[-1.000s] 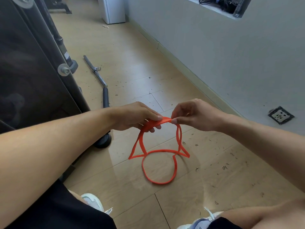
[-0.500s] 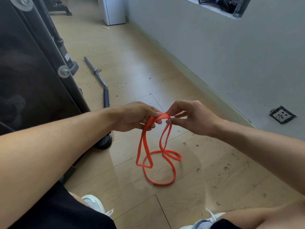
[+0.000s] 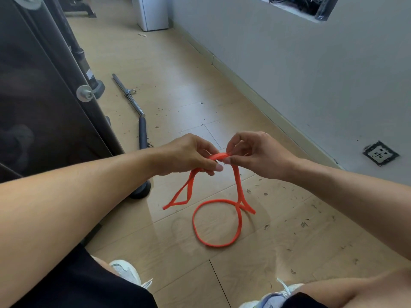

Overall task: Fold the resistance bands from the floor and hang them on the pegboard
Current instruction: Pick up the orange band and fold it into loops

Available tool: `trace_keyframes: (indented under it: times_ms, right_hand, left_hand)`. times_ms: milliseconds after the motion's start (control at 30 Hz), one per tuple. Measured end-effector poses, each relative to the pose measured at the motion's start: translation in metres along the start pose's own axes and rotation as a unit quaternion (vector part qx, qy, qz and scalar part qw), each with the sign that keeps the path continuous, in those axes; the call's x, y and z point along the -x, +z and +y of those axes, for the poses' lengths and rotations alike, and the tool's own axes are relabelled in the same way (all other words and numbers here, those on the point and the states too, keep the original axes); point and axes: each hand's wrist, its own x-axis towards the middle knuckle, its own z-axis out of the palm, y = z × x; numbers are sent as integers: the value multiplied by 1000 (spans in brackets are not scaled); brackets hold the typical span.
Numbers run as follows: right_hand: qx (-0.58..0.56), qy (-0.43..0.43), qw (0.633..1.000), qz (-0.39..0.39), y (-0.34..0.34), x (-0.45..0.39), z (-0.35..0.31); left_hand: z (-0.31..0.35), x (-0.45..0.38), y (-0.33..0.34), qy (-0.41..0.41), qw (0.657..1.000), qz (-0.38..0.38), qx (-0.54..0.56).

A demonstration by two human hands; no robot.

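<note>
Together, the fingers [image 3: 219,167] of the left hand [image 3: 189,155] and those of the right hand [image 3: 259,152] were curled and pinching the top bend of the orange resistance band [image 3: 216,221], the two sets of fingertips almost touching. From each pinch a doubled strand ran down and away: one slanted out below the left fingers to a flat folded tip, the other dropped below the right fingers and ended in a round loop lying on the wooden floor [image 3: 289,252].

A second before, the hanging strands had spread symmetrically under the hands; half a second before, they had bunched close together. Here they had parted again, and the loop lay wider and rounder, so the hands seemed to be regathering the band rather than finishing a fold. The folding looked only partly done, with hanging not yet begun and no pegboard in view.

Beyond the left fingers lay a metal bar with a black grip [image 3: 142,132] beside a dark machine frame [image 3: 44,85]; beyond the right fingers stood the grey wall with a socket [image 3: 380,153].
</note>
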Motion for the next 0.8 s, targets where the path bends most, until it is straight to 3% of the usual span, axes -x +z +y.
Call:
trace_keyframes:
  times_ms: [133,433,600,800]
  right_hand:
    - [8,-1,1000,-7,0,0,-1]
    - [39,-5,999,-11,1,-3,-2]
    - [-11,-4,1000,2,-2,-3,-4]
    - [-57,11,998,-9,-7,0,-6]
  left_hand:
    - [0,1,-2,20,998,37,-38]
    - [5,0,-4,37,996,44,-69]
    - [6,1,-7,42,991,73,-100]
    - [6,1,-7,34,997,40,-54]
